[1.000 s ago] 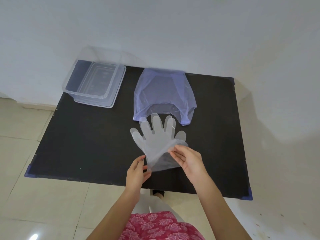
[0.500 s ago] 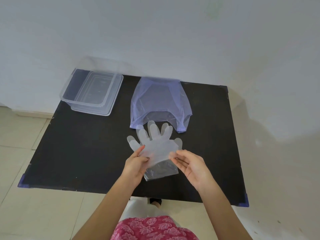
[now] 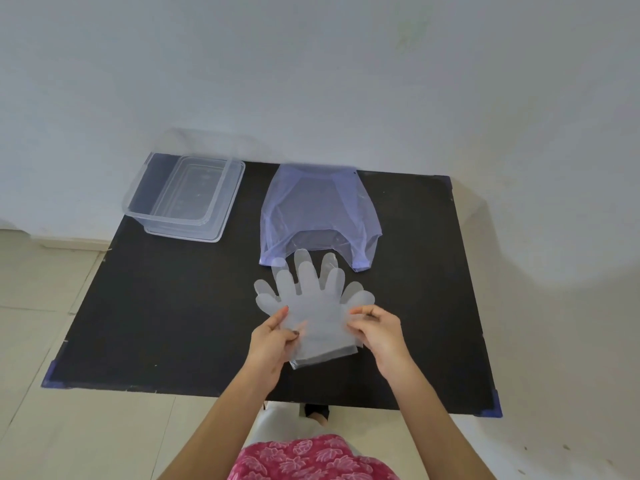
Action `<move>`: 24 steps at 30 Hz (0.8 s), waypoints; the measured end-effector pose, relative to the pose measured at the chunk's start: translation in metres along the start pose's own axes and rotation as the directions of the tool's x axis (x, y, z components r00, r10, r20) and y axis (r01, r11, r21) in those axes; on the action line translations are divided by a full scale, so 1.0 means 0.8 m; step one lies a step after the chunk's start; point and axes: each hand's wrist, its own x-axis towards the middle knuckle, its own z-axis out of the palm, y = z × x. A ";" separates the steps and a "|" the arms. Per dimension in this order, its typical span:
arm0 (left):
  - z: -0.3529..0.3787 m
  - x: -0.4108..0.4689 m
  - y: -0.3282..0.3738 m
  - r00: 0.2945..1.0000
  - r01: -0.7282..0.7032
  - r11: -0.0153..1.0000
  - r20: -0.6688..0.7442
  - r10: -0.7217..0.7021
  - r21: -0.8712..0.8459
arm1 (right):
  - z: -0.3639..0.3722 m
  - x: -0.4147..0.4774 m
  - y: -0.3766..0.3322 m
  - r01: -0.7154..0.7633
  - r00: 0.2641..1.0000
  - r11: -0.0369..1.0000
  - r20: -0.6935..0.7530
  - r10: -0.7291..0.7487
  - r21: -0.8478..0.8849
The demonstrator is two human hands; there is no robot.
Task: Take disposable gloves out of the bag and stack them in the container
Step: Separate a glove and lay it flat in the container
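A small stack of clear disposable gloves (image 3: 313,306) lies over the middle of the black table (image 3: 166,306), fingers pointing away from me. My left hand (image 3: 273,341) pinches the stack's left edge near the cuff. My right hand (image 3: 377,330) pinches its right edge. The layers are slightly offset, so doubled fingertips show. A thin bluish plastic bag (image 3: 318,209) lies flat just beyond the gloves, its mouth toward me. A clear rectangular container (image 3: 183,199) stands at the table's far left corner, and I see nothing in it.
A white wall rises right behind the table's far edge. Beige floor tiles (image 3: 45,341) surround the table on the left and near side. My pink patterned clothing (image 3: 311,459) shows at the bottom.
My left hand rose from below the cuff to grip the gloves' left edge. My right hand shifted to the right edge. The gloves now lie flatter and more spread.
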 end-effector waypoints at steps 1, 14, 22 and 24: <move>-0.001 0.001 -0.002 1.000 0.002 1.000 0.002 -0.002 0.002 | 0.000 0.000 -0.001 -0.002 1.000 0.998 0.020 0.003 -0.059; -0.016 -0.026 0.021 0.996 -0.055 0.998 -0.076 0.055 0.001 | -0.015 -0.002 -0.045 0.084 0.967 0.966 0.256 -0.020 -0.244; -0.042 -0.031 0.094 0.984 -0.172 0.985 -0.038 0.173 0.008 | 0.018 -0.016 -0.115 0.258 0.922 0.945 0.343 -0.177 -0.204; -0.051 -0.032 0.120 0.975 -0.218 0.976 -0.029 0.219 0.009 | 0.035 -0.020 -0.135 0.289 0.912 0.937 0.355 -0.207 -0.195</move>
